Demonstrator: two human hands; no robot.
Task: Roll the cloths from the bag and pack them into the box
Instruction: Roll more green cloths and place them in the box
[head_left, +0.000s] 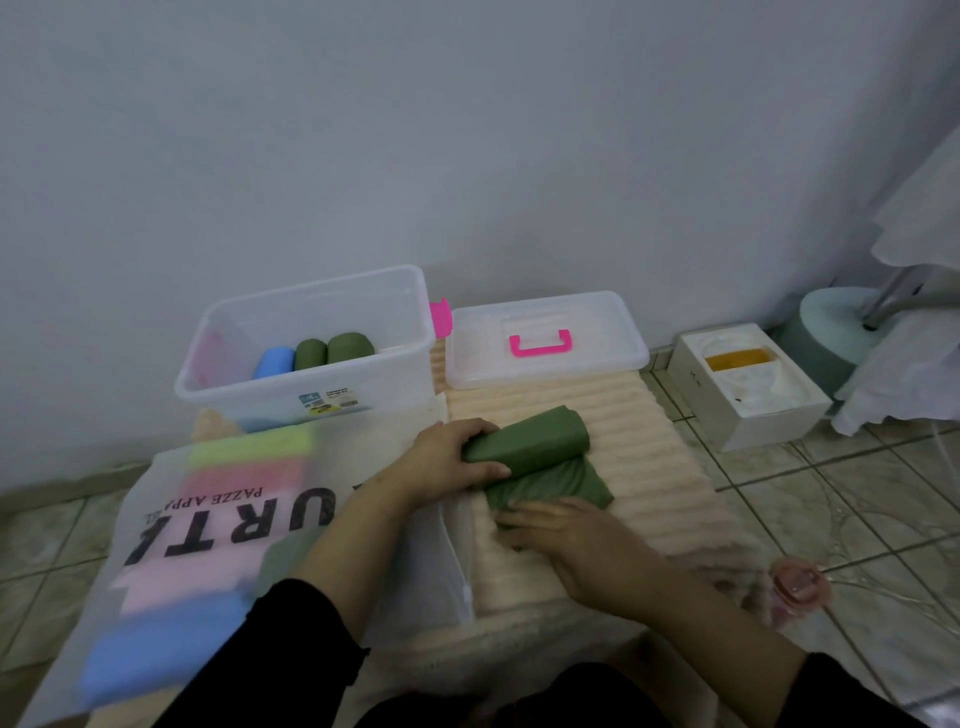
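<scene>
1. Head view: your left hand (451, 462) grips the rolled end of the green cloth (540, 457), fingers curled round it. Your right hand (576, 545) presses the flat tail with straight fingers.
2. The cloth lies half-rolled on a ribbed peach mat (660, 457).
3. The clear plastic box (306, 348) holds one blue and two green rolls.
4. The translucent bag (218, 545) shows soft pink, blue and green cloths inside.
5. The lid (545, 340) has a pink handle.

One head-worn wide-angle view looks forward and down from close above the hands at lower centre, wall filling the upper frame.
</scene>
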